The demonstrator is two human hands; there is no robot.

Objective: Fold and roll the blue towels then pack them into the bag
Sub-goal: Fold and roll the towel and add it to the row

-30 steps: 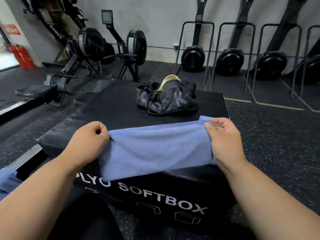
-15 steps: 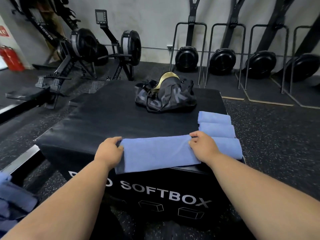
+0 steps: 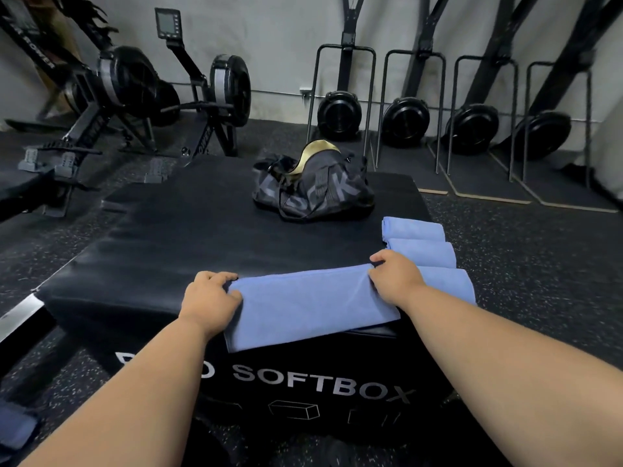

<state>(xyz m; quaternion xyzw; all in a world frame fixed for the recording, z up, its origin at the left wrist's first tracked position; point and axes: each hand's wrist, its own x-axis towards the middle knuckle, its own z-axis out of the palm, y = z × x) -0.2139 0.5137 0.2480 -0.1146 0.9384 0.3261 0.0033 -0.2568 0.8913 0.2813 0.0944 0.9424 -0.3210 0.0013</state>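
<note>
A folded blue towel (image 3: 303,305) lies as a long strip on the near edge of the black soft box (image 3: 168,237), its front hanging slightly over. My left hand (image 3: 210,299) grips its left end with curled fingers. My right hand (image 3: 392,276) pinches its far right corner. Three rolled blue towels lie side by side to the right: the far roll (image 3: 413,229), the middle roll (image 3: 423,252) and the near roll (image 3: 448,284), partly hidden by my right arm. The black bag (image 3: 317,190) with a gold lining sits open at the back of the box.
More blue cloth (image 3: 13,429) lies on the floor at the far left. Rowing machines (image 3: 135,96) stand behind the box on the left. Upright black racks with round machines (image 3: 404,116) line the back wall. Speckled rubber floor surrounds the box.
The towel, held up stretched between both hands a second ago, now lies flat on the box's near edge. My hands have come down with it and stay on its two ends.
</note>
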